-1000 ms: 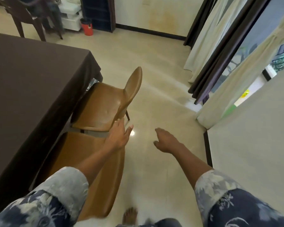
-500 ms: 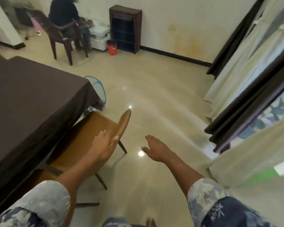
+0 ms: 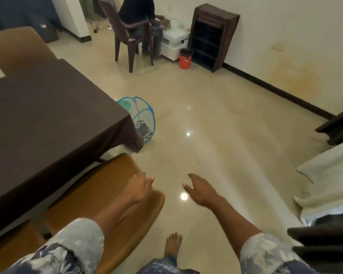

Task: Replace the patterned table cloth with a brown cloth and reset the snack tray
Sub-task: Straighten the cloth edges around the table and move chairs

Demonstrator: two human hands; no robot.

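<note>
A red bin (image 3: 186,60) stands beside a dark shelf rack (image 3: 212,34) — nearby, a person (image 3: 136,10) sits on a plastic chair (image 3: 112,20).

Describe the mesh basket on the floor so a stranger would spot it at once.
Find the big brown cloth spread flat on the left. Where its right corner hangs down, the mesh basket stands on the shiny floor, partly hidden behind that corner. It alone is see-through netting with a blue rim; the bin by the wall is solid orange.
</note>
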